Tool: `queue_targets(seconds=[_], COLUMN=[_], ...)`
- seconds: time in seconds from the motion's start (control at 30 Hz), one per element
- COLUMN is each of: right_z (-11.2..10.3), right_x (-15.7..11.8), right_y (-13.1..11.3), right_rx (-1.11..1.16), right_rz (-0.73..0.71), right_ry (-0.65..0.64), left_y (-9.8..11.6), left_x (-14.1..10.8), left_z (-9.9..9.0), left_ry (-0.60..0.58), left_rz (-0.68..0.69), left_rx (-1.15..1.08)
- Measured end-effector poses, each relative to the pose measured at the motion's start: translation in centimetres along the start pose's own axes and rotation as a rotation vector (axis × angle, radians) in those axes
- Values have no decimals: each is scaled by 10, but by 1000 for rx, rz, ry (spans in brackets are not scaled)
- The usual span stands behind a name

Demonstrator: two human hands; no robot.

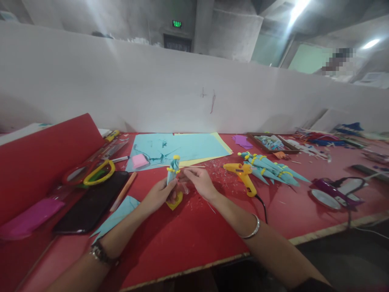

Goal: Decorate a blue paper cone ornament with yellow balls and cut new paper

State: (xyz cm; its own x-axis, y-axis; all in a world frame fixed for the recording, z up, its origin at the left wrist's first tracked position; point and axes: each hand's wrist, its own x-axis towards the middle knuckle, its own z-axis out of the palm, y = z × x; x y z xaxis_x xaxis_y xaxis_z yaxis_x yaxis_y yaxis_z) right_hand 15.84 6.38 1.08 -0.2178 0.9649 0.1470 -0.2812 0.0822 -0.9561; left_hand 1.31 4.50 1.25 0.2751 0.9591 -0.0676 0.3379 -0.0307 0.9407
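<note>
My left hand (162, 193) is closed around the lower part of a light-blue paper cone (174, 165) held upright, with yellow trim round it and a yellow tip on top. Close beside the cone's yellow band, my right hand (199, 181) has its thumb and fingers pinched together; what is between them is too small to make out. Under the left hand a yellow object (175, 201) shows in part on the red table. A yellow glue gun (243, 175), its small light glowing, lies to the right of my right hand.
Several finished blue cones (273, 168) lie piled past the glue gun. Blue paper sheets (182, 146) spread at the back. Leftward are a black phone (94, 202), yellow-handled scissors (100, 172) and a cut blue piece (118, 215). A tray of scraps (272, 142) stands back right.
</note>
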Motion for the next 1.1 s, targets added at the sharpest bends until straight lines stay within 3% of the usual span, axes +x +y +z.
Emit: queue_targets(seconds=[0.63, 0.83, 1.1], right_z=[-2, -2, -2], right_x=[4, 2, 2], right_y=[5, 5, 4], right_rx=[-20, -44, -60], right_rz=[-60, 20, -27], right_ry=[10, 4, 0], left_y=[1, 2, 2], left_x=[0, -1, 0], left_z=[0, 0, 0], left_ry=[-8, 8, 0], left_rz=[4, 1, 3], left_rx=[34, 5, 31])
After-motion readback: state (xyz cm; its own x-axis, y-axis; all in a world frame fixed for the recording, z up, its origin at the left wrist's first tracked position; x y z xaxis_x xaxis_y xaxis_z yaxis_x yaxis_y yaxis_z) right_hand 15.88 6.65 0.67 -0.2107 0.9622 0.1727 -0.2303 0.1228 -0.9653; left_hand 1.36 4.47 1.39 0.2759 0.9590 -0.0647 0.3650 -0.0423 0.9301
